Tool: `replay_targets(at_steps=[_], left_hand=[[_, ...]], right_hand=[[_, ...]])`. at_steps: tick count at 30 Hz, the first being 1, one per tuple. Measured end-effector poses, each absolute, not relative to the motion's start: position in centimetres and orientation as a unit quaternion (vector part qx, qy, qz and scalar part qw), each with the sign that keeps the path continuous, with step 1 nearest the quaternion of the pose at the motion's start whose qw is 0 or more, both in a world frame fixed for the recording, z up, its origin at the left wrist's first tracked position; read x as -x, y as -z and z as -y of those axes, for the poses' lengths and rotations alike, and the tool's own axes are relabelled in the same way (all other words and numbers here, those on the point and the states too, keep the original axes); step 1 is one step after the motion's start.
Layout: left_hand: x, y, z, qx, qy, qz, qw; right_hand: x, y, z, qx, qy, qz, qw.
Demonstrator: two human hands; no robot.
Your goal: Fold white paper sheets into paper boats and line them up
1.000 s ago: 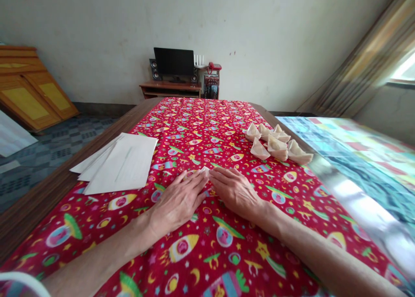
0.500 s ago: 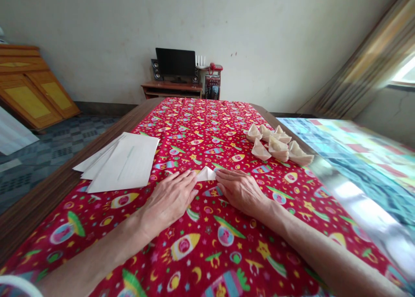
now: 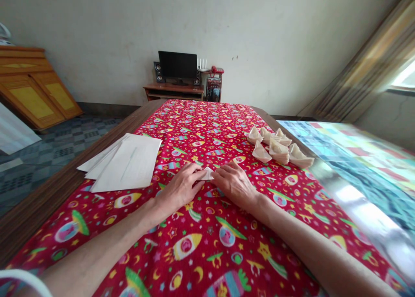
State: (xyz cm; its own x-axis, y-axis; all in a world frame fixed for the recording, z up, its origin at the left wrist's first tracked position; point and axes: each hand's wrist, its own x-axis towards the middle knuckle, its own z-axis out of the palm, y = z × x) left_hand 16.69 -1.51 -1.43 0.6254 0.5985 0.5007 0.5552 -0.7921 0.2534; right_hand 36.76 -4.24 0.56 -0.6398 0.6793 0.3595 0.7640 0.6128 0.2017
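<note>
A small white folded paper (image 3: 208,173) with a raised point in its middle lies on the red patterned cloth (image 3: 207,219). Its left end sits between the thumb and bent fingers of my left hand (image 3: 184,185). My right hand (image 3: 235,185) has its fingers curled over the other end, and they cover most of that side. To the right are several stacks of folded paper boats (image 3: 279,151), cream in colour. Flat white paper sheets (image 3: 132,163) lie fanned out in a pile beyond my left hand.
The cloth covers a dark wooden table (image 3: 55,193). Past its far end, a monitor (image 3: 178,65) and a red telephone (image 3: 216,69) stand by the wall. A bed (image 3: 350,158) is on the right, and a wooden cabinet (image 3: 39,89) on the left.
My fingers lay flat at the folded paper's ends before. Now they are bent and gripping it, and both hands have come closer together. The stacks and sheets stay put.
</note>
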Motion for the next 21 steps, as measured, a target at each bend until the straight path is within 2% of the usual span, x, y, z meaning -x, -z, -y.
replay_targets(at_steps=[11, 16, 21], left_hand=[[-17.7, 1.5, 1.9, -0.862, -0.352, -0.342, 0.129], [-18.6, 1.0, 2.7, -0.823, -0.384, -0.397, 0.131], [-19.2, 0.9, 3.0, -0.809, -0.388, -0.428, 0.108]], right_hand=[[-36.2, -0.3, 4.5, 0.400, 0.226, 0.880, 0.117], [-35.6, -0.3, 5.0, 0.434, 0.242, 0.852, 0.166], [-35.1, -0.5, 5.6, 0.475, 0.185, 0.833, 0.213]])
